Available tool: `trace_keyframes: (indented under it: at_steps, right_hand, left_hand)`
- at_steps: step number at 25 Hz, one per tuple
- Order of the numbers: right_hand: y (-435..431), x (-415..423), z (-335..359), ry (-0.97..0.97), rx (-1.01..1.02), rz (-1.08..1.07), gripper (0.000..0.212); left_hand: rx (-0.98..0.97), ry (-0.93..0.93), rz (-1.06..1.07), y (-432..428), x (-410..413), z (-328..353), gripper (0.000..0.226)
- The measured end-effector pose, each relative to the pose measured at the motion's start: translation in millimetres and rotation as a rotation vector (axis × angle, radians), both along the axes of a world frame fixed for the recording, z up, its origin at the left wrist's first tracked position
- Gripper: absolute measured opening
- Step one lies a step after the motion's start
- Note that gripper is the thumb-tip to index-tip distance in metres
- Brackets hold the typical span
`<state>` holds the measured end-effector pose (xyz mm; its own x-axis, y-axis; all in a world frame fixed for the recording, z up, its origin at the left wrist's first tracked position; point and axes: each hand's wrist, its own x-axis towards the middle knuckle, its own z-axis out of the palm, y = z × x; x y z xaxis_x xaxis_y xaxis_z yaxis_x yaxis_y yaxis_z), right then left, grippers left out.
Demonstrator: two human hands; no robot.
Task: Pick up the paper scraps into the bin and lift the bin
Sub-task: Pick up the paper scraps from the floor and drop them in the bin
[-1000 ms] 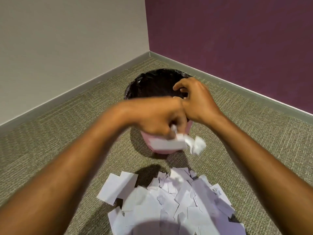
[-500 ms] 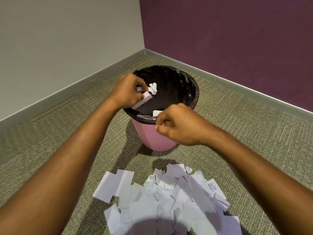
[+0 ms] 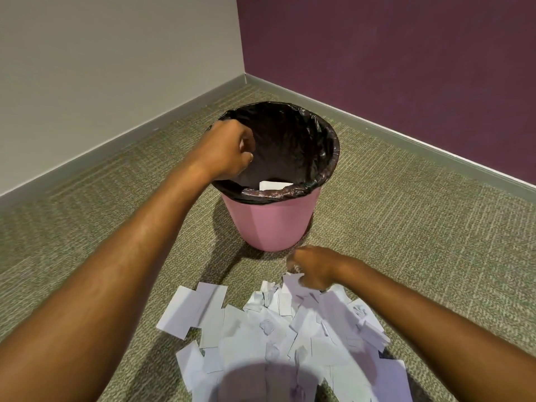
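A pink bin (image 3: 272, 221) with a black liner stands on the carpet near the room's corner. One white scrap (image 3: 274, 185) shows inside it, by the near rim. My left hand (image 3: 229, 152) hovers over the bin's left rim with its fingers curled in and no paper visible in it. A pile of white paper scraps (image 3: 261, 332) lies on the carpet in front of the bin. My right hand (image 3: 314, 268) is down at the far edge of that pile, slightly blurred, its fingers pinched on a scrap.
Green-grey carpet (image 3: 406, 227) surrounds the bin. A beige wall (image 3: 101, 68) runs along the left and a purple wall (image 3: 391, 53) along the right, meeting in a corner behind the bin. A dark shadow covers the nearest scraps at the bottom edge.
My left hand has let its scraps fall into the bin and now holds none. My right hand has dropped from the bin's front down to the pile.
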<state>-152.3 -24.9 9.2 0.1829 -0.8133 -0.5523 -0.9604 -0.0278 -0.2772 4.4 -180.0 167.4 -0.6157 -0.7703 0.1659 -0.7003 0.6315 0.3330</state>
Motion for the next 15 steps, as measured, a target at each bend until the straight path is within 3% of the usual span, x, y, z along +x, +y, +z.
trace_keyframes:
  at_steps: [1, 3, 5, 7, 9, 11, 14, 15]
  right_hand:
    - [3.0, -1.4, -7.1, 0.019, 0.019, 0.008, 0.042]
    - [7.3, -4.5, -18.1, 0.048, 0.055, 0.022, 0.058]
    - [10.6, -5.7, -26.6, 0.081, 0.102, 0.006, 0.073]
    - [13.6, -4.2, -34.4, 0.109, 0.128, -0.002, 0.072]
    - [17.6, -1.5, -39.7, 0.141, 0.145, 0.023, 0.070]
    - [20.9, 0.8, -41.9, 0.154, 0.120, 0.040, 0.066]
    - [25.4, 4.0, -41.9, 0.160, 0.053, 0.067, 0.057]
    - [26.9, 4.9, -42.1, 0.161, 0.041, 0.073, 0.055]
  left_hand:
    - [0.109, 0.049, -0.072, 8.2, -0.2, 8.7, 0.006]
    - [0.537, 0.010, -0.296, 27.5, 0.7, 23.4, 0.005]
    - [0.876, -0.269, -0.469, 42.0, 1.3, 16.7, 0.006]
    - [1.087, -0.541, -0.561, 53.3, -3.2, -15.1, 0.014]
    - [1.213, -0.643, -0.535, 61.9, -8.7, -65.7, 0.022]
    - [1.100, -0.578, -0.427, 66.1, -7.7, -122.5, 0.030]
    - [0.592, -0.453, -0.373, 71.8, 5.3, -190.2, 0.045]
    - [0.510, -0.443, -0.363, 75.6, 9.6, -205.1, 0.050]
